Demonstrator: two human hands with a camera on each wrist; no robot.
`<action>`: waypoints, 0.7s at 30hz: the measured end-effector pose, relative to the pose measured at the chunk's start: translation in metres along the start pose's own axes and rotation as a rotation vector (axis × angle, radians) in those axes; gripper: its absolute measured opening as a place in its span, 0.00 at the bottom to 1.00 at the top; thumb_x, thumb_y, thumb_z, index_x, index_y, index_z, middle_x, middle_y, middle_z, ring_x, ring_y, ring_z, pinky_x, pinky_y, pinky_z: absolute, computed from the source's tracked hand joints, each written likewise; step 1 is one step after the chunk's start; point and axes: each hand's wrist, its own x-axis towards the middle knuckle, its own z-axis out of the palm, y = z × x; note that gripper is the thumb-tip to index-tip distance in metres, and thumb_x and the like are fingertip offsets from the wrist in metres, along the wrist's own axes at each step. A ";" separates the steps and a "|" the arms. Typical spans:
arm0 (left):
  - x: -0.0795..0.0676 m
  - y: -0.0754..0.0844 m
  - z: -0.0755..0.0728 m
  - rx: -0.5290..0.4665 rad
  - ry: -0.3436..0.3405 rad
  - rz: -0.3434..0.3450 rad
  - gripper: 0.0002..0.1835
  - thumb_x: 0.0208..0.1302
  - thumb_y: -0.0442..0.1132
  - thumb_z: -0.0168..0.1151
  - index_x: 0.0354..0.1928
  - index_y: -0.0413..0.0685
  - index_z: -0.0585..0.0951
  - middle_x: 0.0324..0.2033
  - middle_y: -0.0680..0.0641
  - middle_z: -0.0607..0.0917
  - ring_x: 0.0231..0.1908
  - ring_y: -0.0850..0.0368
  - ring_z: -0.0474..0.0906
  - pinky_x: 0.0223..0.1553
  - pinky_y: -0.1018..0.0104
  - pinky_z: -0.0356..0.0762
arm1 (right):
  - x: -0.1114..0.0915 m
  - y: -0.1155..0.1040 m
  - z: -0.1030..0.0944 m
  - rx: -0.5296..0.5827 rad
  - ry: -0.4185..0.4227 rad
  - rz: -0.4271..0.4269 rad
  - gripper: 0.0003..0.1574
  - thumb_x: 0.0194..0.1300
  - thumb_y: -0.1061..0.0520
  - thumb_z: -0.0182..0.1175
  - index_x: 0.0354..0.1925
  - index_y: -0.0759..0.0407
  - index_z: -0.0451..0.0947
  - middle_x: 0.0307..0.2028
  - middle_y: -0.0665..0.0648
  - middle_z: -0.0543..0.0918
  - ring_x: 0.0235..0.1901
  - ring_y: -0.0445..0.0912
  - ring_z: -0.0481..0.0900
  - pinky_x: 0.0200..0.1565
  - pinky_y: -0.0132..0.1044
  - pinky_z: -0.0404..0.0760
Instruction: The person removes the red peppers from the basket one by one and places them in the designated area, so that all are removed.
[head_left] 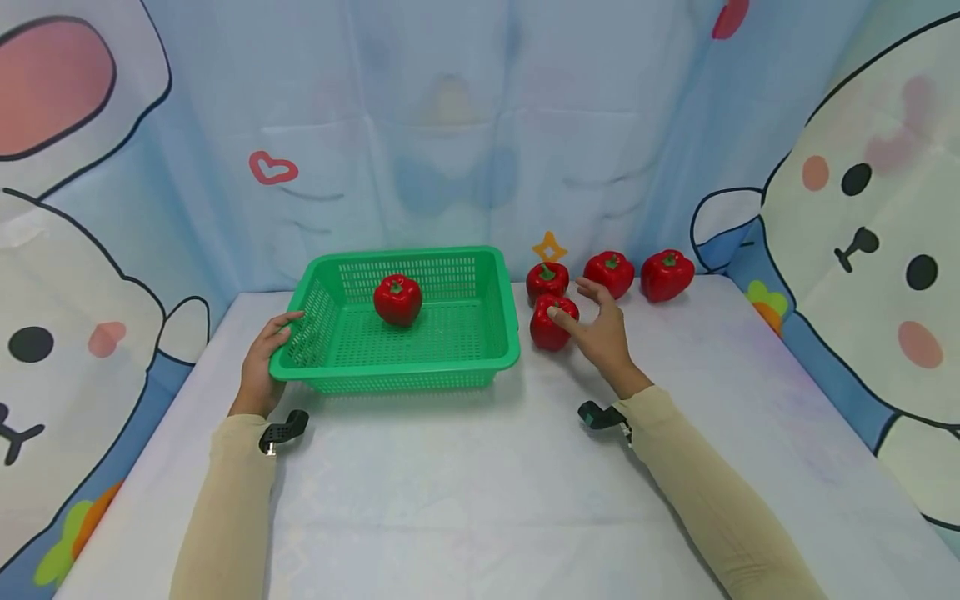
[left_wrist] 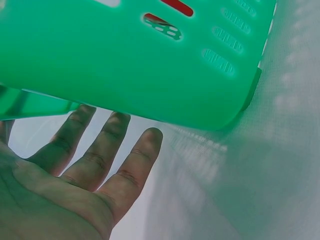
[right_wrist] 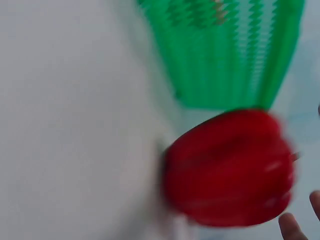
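Observation:
In the head view my left hand (head_left: pixel 262 367) holds the left rim of a green plastic basket (head_left: pixel 405 367), some fingers over the edge. The left wrist view shows fingers (left_wrist: pixel 127 175) extended below the basket wall. Inside the basket sits one red bell pepper (head_left: pixel 397 300). To the basket's right, my right hand (head_left: pixel 603 337) is spread beside another red bell pepper (head_left: pixel 551 325), with the thumb at its side and the other fingers apart from it. That pepper looks large and blurred in the right wrist view, with two fingertips (right_wrist: pixel 290 227) near it.
Behind the near pepper stands another bell pepper (head_left: pixel 547 282). Two more, a bell pepper (head_left: pixel 609 273) and a bell pepper (head_left: pixel 666 276), line the back edge toward the right. A white cloth covers the table (head_left: pixel 450 492); a printed blue curtain (head_left: pixel 450 125) hangs behind.

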 end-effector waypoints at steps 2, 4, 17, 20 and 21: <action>0.000 0.000 0.000 0.001 0.000 0.003 0.23 0.79 0.51 0.42 0.68 0.51 0.66 0.66 0.50 0.62 0.49 0.63 0.75 0.47 0.74 0.77 | -0.003 -0.014 -0.001 0.031 0.036 -0.035 0.49 0.60 0.45 0.70 0.72 0.55 0.59 0.70 0.59 0.66 0.71 0.54 0.59 0.67 0.60 0.65; 0.000 0.000 -0.001 -0.008 -0.003 0.004 0.22 0.79 0.50 0.41 0.68 0.51 0.67 0.66 0.49 0.62 0.50 0.63 0.75 0.47 0.74 0.77 | -0.006 -0.031 0.001 0.071 0.049 -0.084 0.48 0.59 0.47 0.71 0.71 0.55 0.60 0.69 0.59 0.67 0.70 0.54 0.60 0.68 0.58 0.64; 0.000 -0.001 -0.002 0.010 0.022 -0.010 0.21 0.79 0.51 0.41 0.67 0.53 0.67 0.65 0.49 0.63 0.48 0.63 0.73 0.45 0.74 0.76 | 0.017 -0.137 0.060 0.406 -0.403 0.022 0.46 0.65 0.55 0.66 0.74 0.50 0.55 0.72 0.61 0.61 0.72 0.58 0.60 0.69 0.53 0.66; 0.001 -0.002 -0.001 0.025 0.020 -0.010 0.23 0.79 0.52 0.41 0.69 0.51 0.65 0.68 0.47 0.60 0.51 0.62 0.72 0.47 0.74 0.75 | 0.034 -0.146 0.088 0.392 -0.454 0.104 0.47 0.63 0.54 0.68 0.74 0.49 0.56 0.72 0.60 0.62 0.70 0.56 0.63 0.68 0.51 0.67; 0.001 -0.002 0.000 0.026 0.019 -0.010 0.24 0.79 0.52 0.41 0.69 0.50 0.65 0.68 0.47 0.60 0.51 0.62 0.72 0.47 0.74 0.75 | 0.039 -0.147 0.097 0.374 -0.464 0.128 0.48 0.63 0.54 0.68 0.74 0.48 0.56 0.72 0.60 0.62 0.70 0.55 0.64 0.68 0.50 0.67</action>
